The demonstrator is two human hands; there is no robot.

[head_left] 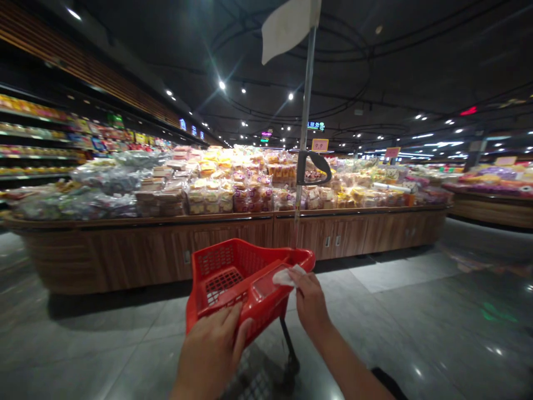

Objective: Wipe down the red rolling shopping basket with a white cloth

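A red plastic shopping basket cart (233,272) stands in front of me on the shop floor. My left hand (212,347) grips the near rim of the basket, fingers curled over its edge. My right hand (308,300) is closed on a white tissue or paper (285,276) pressed against the basket's right rim. A metal pole (303,144) rises from the cart with a black handle (313,168) on it and a white flag (287,25) at its top. The inside of the basket looks empty.
A long wooden display counter (233,244) piled with several packaged baked goods (233,183) runs across ahead. Shelves of goods (37,139) line the left wall. Another counter (491,205) stands at the far right. The floor is of glossy grey tiles (437,322).
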